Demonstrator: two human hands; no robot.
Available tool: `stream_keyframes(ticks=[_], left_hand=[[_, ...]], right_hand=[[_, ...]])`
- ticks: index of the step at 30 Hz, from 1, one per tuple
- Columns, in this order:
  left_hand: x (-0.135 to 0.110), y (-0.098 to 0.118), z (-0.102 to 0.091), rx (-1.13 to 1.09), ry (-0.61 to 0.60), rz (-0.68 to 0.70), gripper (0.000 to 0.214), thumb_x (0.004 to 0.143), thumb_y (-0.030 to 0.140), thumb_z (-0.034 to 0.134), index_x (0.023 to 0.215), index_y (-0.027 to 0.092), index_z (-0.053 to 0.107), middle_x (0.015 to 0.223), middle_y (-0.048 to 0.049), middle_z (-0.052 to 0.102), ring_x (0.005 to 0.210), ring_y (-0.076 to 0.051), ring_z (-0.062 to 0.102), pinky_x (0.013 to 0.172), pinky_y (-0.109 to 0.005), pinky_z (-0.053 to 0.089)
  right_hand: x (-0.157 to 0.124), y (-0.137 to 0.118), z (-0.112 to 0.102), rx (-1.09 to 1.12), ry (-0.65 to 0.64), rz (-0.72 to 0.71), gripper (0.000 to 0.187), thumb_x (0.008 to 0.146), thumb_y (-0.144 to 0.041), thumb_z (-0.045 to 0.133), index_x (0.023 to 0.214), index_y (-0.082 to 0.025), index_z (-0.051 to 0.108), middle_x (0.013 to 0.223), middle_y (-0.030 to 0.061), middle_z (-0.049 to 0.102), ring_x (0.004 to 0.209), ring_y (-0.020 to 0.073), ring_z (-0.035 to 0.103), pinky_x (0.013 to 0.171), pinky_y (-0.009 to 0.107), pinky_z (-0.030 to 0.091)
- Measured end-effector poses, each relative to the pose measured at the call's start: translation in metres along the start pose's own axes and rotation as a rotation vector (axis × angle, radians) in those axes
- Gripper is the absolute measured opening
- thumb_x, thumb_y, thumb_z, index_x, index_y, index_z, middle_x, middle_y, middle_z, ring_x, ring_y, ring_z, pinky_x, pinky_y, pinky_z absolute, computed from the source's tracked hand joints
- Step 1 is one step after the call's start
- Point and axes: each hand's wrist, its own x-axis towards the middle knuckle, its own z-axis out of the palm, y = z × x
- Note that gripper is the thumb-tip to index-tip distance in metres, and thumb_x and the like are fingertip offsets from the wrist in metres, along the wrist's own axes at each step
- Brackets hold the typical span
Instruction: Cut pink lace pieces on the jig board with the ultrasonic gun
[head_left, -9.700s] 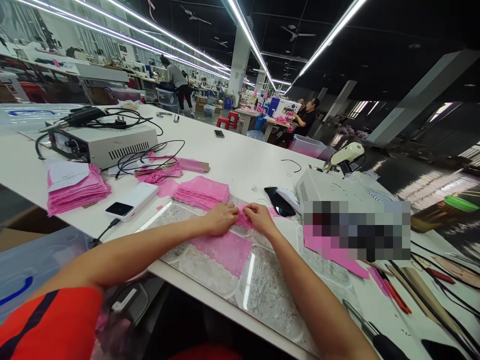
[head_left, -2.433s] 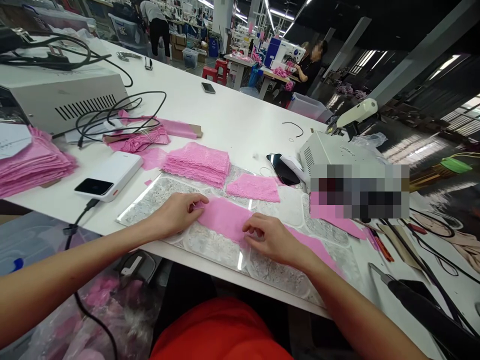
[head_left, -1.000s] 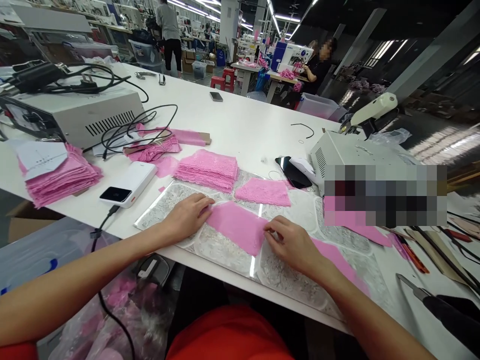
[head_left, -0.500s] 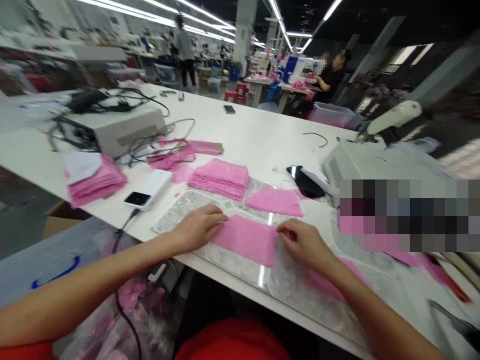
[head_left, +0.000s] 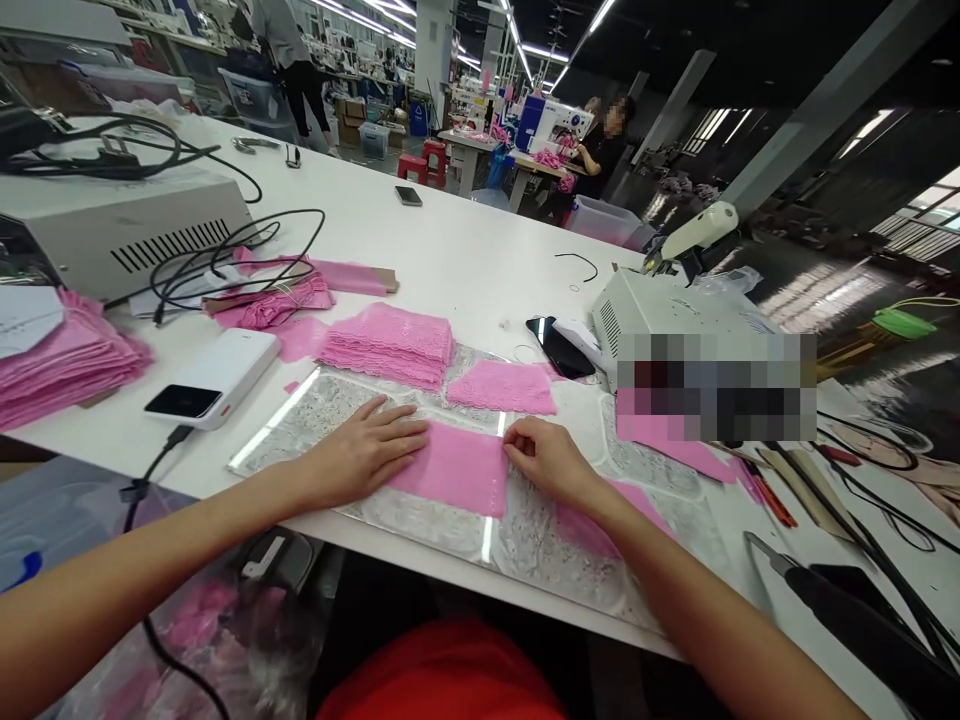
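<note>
A rectangular pink fabric piece lies flat on a glossy grey marbled board in front of me. My left hand rests palm down on its left end, fingers stretched out. At the upper right corner, my right hand pinches the fabric's edge between thumb and forefinger. Just beyond the piece sit a neat stack of pink fabric and a single scalloped pink piece. Another pink piece is partly covered by my right forearm.
To the left are a white device with a dark screen, a pink stack and a vented metal box with cables. A black-handled tool lies at right, near another metal box. Two people are in the background.
My view has shifted, so things on the table appear further left. My left hand has flattened from a curled grip onto the fabric. My right hand stays at the fabric's right edge.
</note>
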Motion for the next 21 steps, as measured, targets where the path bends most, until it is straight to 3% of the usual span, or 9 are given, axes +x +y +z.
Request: stream_keyframes(ticks=[11,16,21], left_hand=[[-0.004,0.001,0.004,0.103,0.056,-0.048,0.038,0.103,0.031,0.037,0.133,0.022,0.058,0.136,-0.0058,0.060,0.137,-0.028,0.043,0.117,-0.053,0.023],[-0.006,0.000,0.005,0.124,0.061,-0.042,0.038,0.102,0.031,0.037,0.131,0.021,0.059,0.138,-0.0069,0.058,0.136,-0.028,0.046,0.117,-0.055,0.022],[-0.005,0.000,0.003,0.127,0.067,-0.033,0.036,0.102,0.033,0.038,0.129,0.024,0.061,0.136,-0.0083,0.060,0.133,-0.027,0.049,0.116,-0.056,0.023]], right_hand=[[0.007,0.000,0.001,-0.024,0.026,0.008,0.010,0.078,-0.014,0.052,0.072,-0.020,0.059,0.072,-0.0006,0.063,0.065,0.0118,0.052,0.061,0.025,0.037],[-0.002,-0.006,0.000,-0.039,0.068,-0.008,0.010,0.078,-0.013,0.055,0.085,-0.020,0.060,0.081,0.0011,0.064,0.071,0.0127,0.055,0.064,0.026,0.041],[-0.019,-0.016,-0.003,-0.091,-0.039,-0.113,0.015,0.078,-0.013,0.060,0.090,-0.020,0.062,0.094,0.0035,0.065,0.079,0.0142,0.060,0.070,0.028,0.046]])
